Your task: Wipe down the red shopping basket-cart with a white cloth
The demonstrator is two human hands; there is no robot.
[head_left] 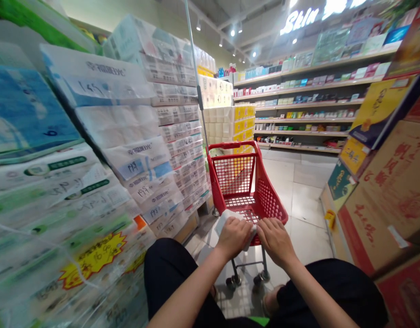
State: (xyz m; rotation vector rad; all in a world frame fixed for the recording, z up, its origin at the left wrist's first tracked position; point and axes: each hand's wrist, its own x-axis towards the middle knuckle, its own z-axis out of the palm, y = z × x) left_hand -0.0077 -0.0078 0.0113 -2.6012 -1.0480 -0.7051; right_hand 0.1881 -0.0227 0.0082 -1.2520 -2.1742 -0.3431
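Observation:
A small red shopping cart (269,200) stands right in front of me, its slatted basket holding nothing that I can see. My left hand (234,233) is closed over a white, soft-looking cloth or tissue (225,219) at the near edge of the cart, on the handle side. Beside it, almost touching, my right hand (275,238) has its fingers curled over the cart's handle. Both hands cover most of the handle. A thin grey pole (200,98) rises from the cart's far left corner.
Stacked tissue packs (151,182) with handwritten prices line the left side closely. Cardboard cartons (397,182) are piled on the right. Between them runs a tiled floor (303,205) leading to shelves (305,105) of small boxed goods. My knees flank the cart.

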